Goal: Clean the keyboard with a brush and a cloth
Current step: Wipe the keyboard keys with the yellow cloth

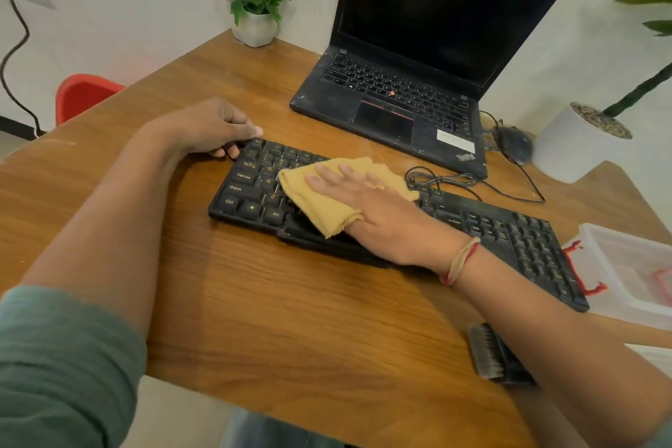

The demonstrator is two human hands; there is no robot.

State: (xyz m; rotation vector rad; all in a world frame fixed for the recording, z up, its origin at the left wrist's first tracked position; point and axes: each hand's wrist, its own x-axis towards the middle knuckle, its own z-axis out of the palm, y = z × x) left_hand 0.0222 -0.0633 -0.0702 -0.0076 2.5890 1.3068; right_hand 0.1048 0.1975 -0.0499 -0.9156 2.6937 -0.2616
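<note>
Directly under right hand (378, 209): cloth (320, 209), keyboard (527, 240)

Bright, even indoor light; soft shadows, wide-angle bending at edges.

Keyboard (247, 193), black, left end, pale legends legible: "Ctrl" at the near corner; "Shift" above it; then "Caps Lock"; then "Tab". "Alt" on the near row. Letter keys "Q", "A", "Z" read next to these. Other key legends are too blurred to read. Laptop (392, 98): "ThinkPad" logo (466, 156) at the right corner of the palm rest. White sticker (456, 140) beside it, writing illegible.
</note>
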